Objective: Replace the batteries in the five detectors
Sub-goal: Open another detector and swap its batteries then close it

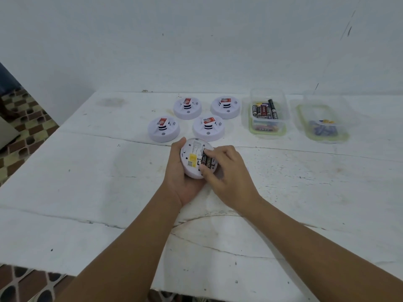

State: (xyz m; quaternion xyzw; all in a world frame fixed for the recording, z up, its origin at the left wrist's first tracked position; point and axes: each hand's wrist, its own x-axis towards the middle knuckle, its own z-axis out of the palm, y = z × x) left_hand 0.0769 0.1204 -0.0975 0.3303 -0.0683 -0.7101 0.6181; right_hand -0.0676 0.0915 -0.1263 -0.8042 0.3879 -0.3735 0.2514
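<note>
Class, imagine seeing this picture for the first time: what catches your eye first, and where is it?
At centre, the left hand holds an upturned detector while the right hand pinches the black batteries in its back. Behind stand four more detectors, and at right a clear box of batteries.

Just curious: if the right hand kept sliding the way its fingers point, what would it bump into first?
Probably the batteries its fingertips already touch in the upturned detector, then the left hand holding it. Depth is hard to judge.
</note>
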